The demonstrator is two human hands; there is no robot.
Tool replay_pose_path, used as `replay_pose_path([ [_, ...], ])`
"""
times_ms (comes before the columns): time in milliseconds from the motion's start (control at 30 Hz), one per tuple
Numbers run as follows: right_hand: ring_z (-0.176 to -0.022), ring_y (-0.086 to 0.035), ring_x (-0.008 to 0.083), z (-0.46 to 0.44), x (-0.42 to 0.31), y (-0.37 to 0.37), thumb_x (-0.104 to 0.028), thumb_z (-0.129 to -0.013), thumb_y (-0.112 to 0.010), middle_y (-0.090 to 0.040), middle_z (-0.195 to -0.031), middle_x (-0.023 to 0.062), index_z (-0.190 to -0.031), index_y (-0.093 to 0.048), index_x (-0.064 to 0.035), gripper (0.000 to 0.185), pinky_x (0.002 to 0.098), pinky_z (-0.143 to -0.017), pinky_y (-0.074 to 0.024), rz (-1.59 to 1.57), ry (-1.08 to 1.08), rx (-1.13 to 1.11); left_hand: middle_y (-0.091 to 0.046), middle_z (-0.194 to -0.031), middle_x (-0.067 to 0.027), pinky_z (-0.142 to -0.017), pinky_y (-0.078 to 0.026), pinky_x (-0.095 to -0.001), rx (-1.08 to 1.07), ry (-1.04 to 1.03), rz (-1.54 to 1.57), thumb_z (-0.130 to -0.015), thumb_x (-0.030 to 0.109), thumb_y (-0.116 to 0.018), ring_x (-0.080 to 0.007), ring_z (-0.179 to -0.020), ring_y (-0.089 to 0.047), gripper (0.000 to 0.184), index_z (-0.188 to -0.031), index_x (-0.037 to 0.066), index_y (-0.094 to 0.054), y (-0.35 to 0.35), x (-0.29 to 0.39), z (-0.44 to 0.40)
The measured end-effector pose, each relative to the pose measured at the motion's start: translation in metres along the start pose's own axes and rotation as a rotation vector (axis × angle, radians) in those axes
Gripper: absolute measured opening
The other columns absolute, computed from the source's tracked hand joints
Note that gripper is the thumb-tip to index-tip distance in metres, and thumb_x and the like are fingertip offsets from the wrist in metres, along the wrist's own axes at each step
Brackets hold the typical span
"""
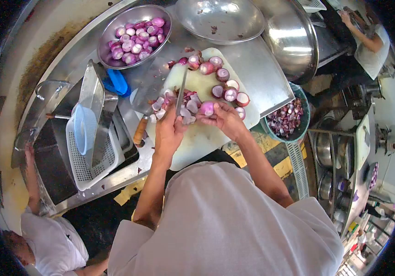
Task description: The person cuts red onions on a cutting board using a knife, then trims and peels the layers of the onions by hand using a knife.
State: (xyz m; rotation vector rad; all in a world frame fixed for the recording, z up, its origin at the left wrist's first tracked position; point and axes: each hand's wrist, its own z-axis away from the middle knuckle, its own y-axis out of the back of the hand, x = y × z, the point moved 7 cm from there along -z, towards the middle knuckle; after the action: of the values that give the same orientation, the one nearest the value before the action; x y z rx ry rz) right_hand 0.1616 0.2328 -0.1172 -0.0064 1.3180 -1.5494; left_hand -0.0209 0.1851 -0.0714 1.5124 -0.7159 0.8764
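My left hand point(169, 131) is closed around the handle of a knife point(182, 92), its blade pointing away from me over the white cutting board point(239, 83). In my right hand point(227, 120), a peeled purple onion point(207, 108) is pinched between the fingers, close to the blade. Onion skins and trimmings point(190, 106) lie heaped beside both hands. Along the board's far and right sides sit several red onions point(223, 74) with cut ends. A wooden handle point(140, 131) rests left of my left hand; what it joins is partly covered.
A metal bowl of peeled onions point(135, 43) stands at the far left, beside a wide metal bowl point(220, 20). A green bucket point(305, 115) of skins is at the right. White basket point(94, 172) and sink lie left. Another person's arm point(31, 179) reaches there.
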Motion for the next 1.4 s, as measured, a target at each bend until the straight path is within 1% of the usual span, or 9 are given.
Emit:
replay_pose_path([
  [133, -0.123, -0.057, 0.0375, -0.043, -0.027, -0.029, -0.027, -0.103, -0.053, -0.055, -0.13, 0.0214, -0.133, -0.042, 0.0074, 0.047, 0.0446, -0.104, -0.0507, -0.005, 0.171, 0.132, -0.071, -0.096, -0.0176, -0.065, -0.058, -0.0358, 0.107, 0.234, 0.245, -0.094, -0.002, -0.051, -0.0277, -0.076, -0.074, 0.04, -0.134, -0.001, -0.051, 0.019, 0.013, 0.006],
  [200, -0.119, -0.06, 0.0365, -0.075, -0.057, -0.068, -0.025, -0.103, -0.052, -0.057, -0.128, 0.0218, -0.138, -0.036, 0.0068, 0.05, 0.0436, -0.1, -0.0526, 0.017, 0.17, 0.123, -0.069, -0.096, -0.0092, -0.039, -0.049, -0.0245, 0.236, 0.206, 0.228, -0.102, 0.01, -0.048, -0.0187, -0.074, -0.074, 0.031, -0.132, 0.001, -0.049, 0.029, -0.003, 0.009],
  [300, -0.112, -0.065, 0.0322, -0.107, -0.11, -0.096, -0.022, -0.102, -0.053, -0.06, -0.126, 0.0209, -0.133, -0.045, 0.0087, 0.044, 0.0404, -0.093, -0.0551, 0.182, 0.176, 0.039, -0.068, -0.099, -0.0106, -0.037, -0.049, -0.0235, 0.211, 0.2, 0.104, -0.103, 0.009, -0.046, -0.0199, -0.076, -0.074, 0.031, -0.132, -0.001, -0.047, 0.045, -0.002, 0.01],
  [467, -0.098, -0.069, 0.0356, -0.183, -0.137, -0.049, -0.018, -0.081, -0.066, -0.07, -0.103, 0.022, -0.111, -0.069, -0.0055, 0.033, 0.0458, -0.083, -0.0556, 1.726, 0.677, 0.101, -0.067, -0.101, -0.0105, -0.037, -0.049, -0.024, 0.267, 0.252, 0.187, -0.103, 0.011, -0.046, -0.0218, -0.076, -0.075, 0.03, -0.131, 0.0, -0.048, 0.058, -0.003, 0.025],
  [667, -0.094, -0.068, 0.0385, -0.204, -0.09, -0.02, -0.017, -0.077, -0.069, -0.069, -0.099, 0.0225, -0.11, -0.065, -0.0087, 0.035, 0.0492, -0.083, -0.0549, 2.171, 0.483, 0.066, -0.066, -0.116, -0.0119, -0.037, -0.048, -0.0232, 0.261, 0.25, 0.174, -0.104, 0.015, -0.046, -0.0218, -0.075, -0.074, 0.029, -0.128, 0.0, -0.049, 0.057, -0.008, 0.032],
  [800, -0.092, -0.069, 0.0341, -0.165, -0.114, -0.045, -0.018, -0.078, -0.07, -0.069, -0.093, 0.0189, -0.114, -0.061, -0.0094, 0.038, 0.0462, -0.081, -0.0564, 1.813, 0.676, 0.137, -0.065, -0.12, -0.0133, -0.037, -0.048, -0.0232, 0.241, 0.306, 0.224, -0.104, 0.017, -0.046, -0.0216, -0.073, -0.074, 0.029, -0.128, 0.0, -0.048, 0.059, -0.011, 0.032],
  [900, -0.095, -0.067, 0.0267, -0.118, -0.112, -0.049, -0.017, -0.085, -0.068, -0.067, -0.099, 0.0139, -0.116, -0.059, -0.0074, 0.034, 0.0399, -0.083, -0.0558, 1.139, 0.131, 0.129, -0.065, -0.117, -0.0149, -0.037, -0.049, -0.0231, 0.172, 0.394, 0.275, -0.105, 0.019, -0.044, -0.021, -0.072, -0.074, 0.03, -0.129, 0.001, -0.046, 0.052, -0.029, 0.032],
  [967, -0.093, -0.065, 0.0245, -0.106, -0.095, -0.043, -0.029, -0.098, -0.055, -0.063, -0.097, 0.0104, -0.111, -0.057, -0.0053, 0.027, 0.0391, -0.08, -0.0571, 0.129, 0.14, -0.174, -0.065, -0.115, -0.0156, -0.037, -0.049, -0.0229, 0.113, 0.44, 0.303, -0.105, 0.019, -0.043, -0.0207, -0.071, -0.073, 0.031, -0.13, 0.001, -0.045, 0.045, -0.028, 0.03],
  [1400, -0.076, -0.066, 0.0274, -0.061, -0.064, -0.015, -0.037, -0.107, -0.029, -0.065, -0.089, 0.0155, -0.112, -0.053, -0.0009, 0.044, 0.038, -0.073, -0.0571, 0.023, 0.371, 0.395, -0.066, -0.079, -0.0176, -0.054, -0.056, -0.04, -0.405, 0.329, -0.01, -0.097, 0.005, -0.045, -0.0311, -0.063, -0.07, 0.021, -0.116, -0.005, -0.047, -0.024, 0.092, -0.004],
])
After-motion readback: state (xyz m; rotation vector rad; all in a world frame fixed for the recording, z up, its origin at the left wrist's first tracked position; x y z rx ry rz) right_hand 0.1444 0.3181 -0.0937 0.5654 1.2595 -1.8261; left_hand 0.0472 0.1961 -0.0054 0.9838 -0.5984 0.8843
